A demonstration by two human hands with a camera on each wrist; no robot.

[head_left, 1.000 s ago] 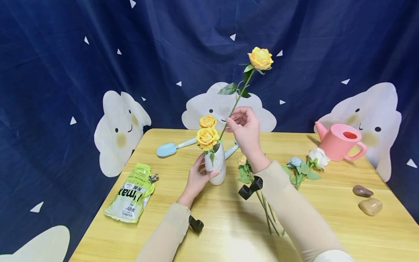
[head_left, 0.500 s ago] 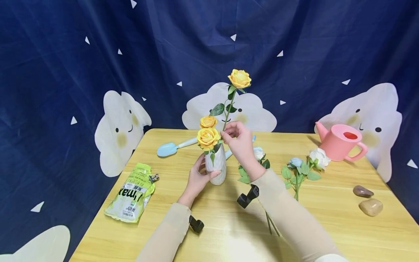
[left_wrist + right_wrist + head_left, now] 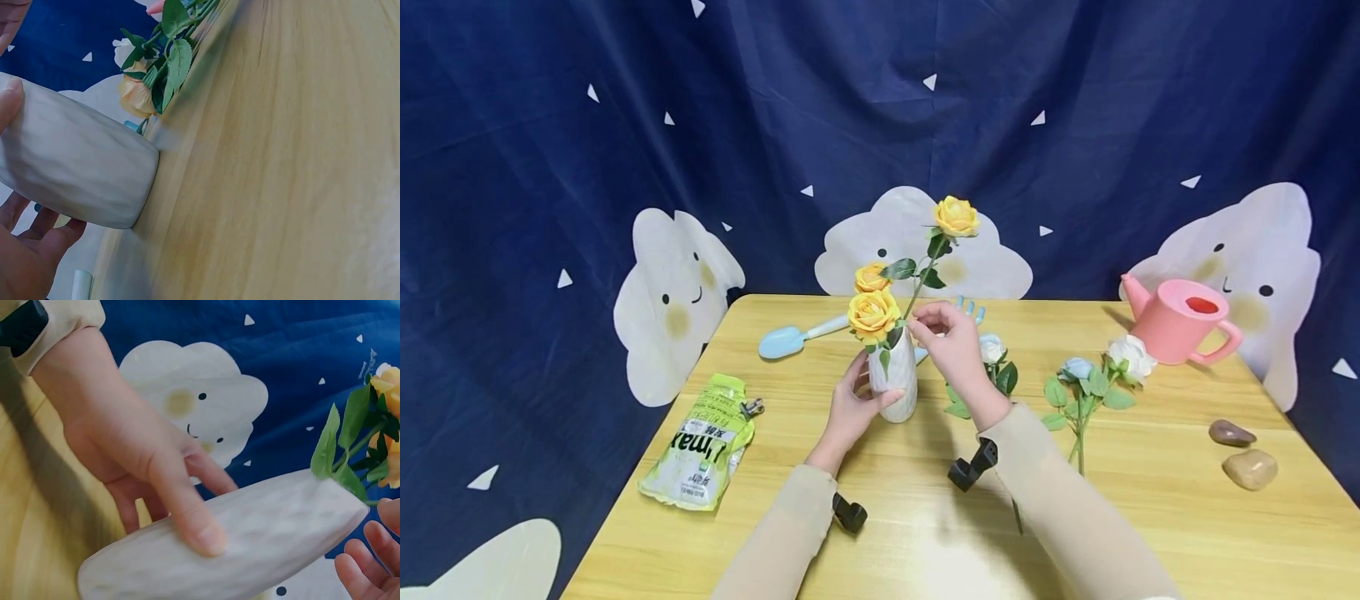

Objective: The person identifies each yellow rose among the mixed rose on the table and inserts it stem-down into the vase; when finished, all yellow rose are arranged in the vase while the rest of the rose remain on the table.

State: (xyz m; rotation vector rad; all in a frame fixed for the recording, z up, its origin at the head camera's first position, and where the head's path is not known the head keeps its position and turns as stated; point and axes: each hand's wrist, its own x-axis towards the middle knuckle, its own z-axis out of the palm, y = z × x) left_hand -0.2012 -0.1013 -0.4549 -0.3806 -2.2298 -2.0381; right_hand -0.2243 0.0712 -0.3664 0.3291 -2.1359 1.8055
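Vase (image 3: 893,377) of white ceramic stands upright near the middle of the wooden surface (image 3: 1150,517), and the left hand (image 3: 850,408) wraps it from the side, thumb across its front, to keep it steady. The right hand (image 3: 953,342) pinches the stem of a long yellow rose (image 3: 957,217) just above the vase mouth; the foot of the stem seems to be inside already, so I judge the step to be the seating of a third rose. The next move, as I see it, calls for a gentle push down and a small turn, so that the tall bloom does not lean against the two shorter yellow roses (image 3: 874,310) already in the vase.

Counted from largest to smallest: one pink watering can (image 3: 1180,321), one green pouch (image 3: 700,446), one blue trowel (image 3: 793,336), one blue hand rake (image 3: 972,308) – only its prongs show behind the right hand. Three yellow roses in all, about three pale roses (image 3: 1101,371) lying on the surface, and two stones (image 3: 1240,454).
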